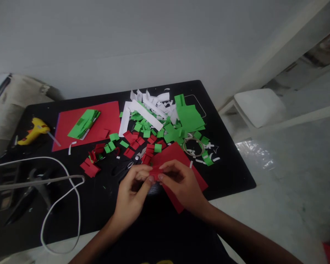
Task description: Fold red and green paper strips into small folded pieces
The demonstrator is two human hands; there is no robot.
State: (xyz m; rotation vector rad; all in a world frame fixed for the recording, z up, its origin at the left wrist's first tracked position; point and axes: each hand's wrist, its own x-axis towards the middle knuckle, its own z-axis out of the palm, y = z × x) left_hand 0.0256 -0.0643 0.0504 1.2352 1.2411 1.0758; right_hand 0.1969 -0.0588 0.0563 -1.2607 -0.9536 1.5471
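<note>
Between my two hands is a small piece of red paper (156,173), near the front edge of the black table. My left hand (134,187) pinches its left side with thumb and fingertips. On its other side, my right hand (183,183) is closed on it the same way. A larger red sheet (194,176) lies partly beneath my right hand. Just left of my left fingers are black-handled scissors (126,165), partly covered by red scraps. Small red pieces (132,137) and green pieces (146,133) are scattered beyond my hands.
Left on the table (231,172) lie a yellow glue gun (34,132), a red sheet (110,113) bearing folded green paper (82,123), and a looped white cable (78,205). White strips (147,115), green sheets (191,117) and a ring (184,146) lie behind. A white stool (258,104) stands right.
</note>
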